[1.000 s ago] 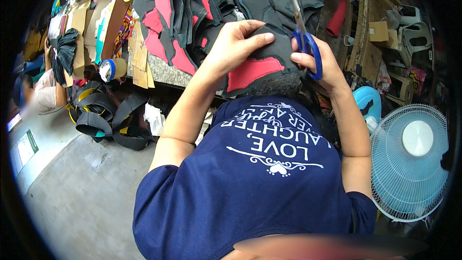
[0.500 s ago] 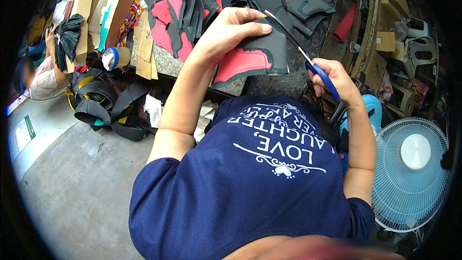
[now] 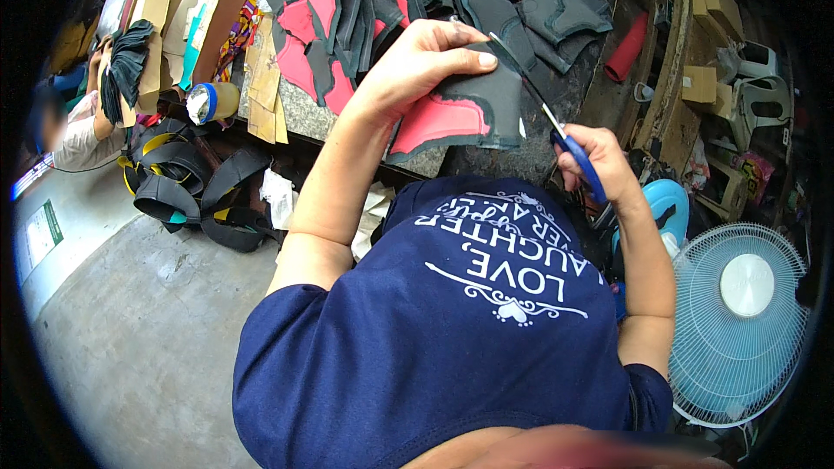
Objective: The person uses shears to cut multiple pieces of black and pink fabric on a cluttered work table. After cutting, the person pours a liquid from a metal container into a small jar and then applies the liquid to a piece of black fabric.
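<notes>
Worktable, jar with yellowish contents, panel in left hand, scissors in right hand

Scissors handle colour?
Blue; the scissors handle shows best in the head view.

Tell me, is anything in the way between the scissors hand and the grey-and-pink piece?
Nothing visible blocks the right hand from the grey-and-pink piece; only the scissors it holds reach across, blades along the piece's right edge. The left hand pinches its upper part.
</notes>
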### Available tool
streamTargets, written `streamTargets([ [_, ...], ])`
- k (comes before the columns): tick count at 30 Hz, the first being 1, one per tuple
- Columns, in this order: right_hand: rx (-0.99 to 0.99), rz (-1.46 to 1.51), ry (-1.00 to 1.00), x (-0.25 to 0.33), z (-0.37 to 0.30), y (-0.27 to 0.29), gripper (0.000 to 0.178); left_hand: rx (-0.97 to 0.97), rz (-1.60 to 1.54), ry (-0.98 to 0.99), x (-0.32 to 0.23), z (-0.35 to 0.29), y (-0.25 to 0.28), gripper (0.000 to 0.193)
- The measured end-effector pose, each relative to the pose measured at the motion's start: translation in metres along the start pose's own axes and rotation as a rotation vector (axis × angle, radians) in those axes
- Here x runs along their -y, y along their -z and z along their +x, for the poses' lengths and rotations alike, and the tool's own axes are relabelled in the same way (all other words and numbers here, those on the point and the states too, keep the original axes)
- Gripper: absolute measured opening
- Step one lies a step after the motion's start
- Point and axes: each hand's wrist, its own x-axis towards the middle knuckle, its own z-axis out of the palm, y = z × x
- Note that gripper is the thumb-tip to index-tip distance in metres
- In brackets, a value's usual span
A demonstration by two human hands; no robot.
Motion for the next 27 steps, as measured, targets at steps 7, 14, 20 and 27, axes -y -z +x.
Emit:
streamTargets([
  [7,-0.303,0.162,0.038,-0.02,0.023,-0.005,0.027,0.049,0.211,0.035,-0.015,-0.008,-0.012,0.026],
  [14,-0.417,0.107,0.004,-0.032,0.026,0.009,0.029,-1.03,0.846,-0.696,-0.068,0.005,0.08,0.075],
  [20,-0.45,0.142,0.023,-0.041,0.028,0.005,0.027,-0.981,1.419,-0.265,-0.016,0.06,0.103,0.104],
  [27,-0.381,0.084,-0.05,-0.049,0.018,0.021,0.031,-1.032,1.417,-0.422,-0.007,0.056,0.134,0.11],
])
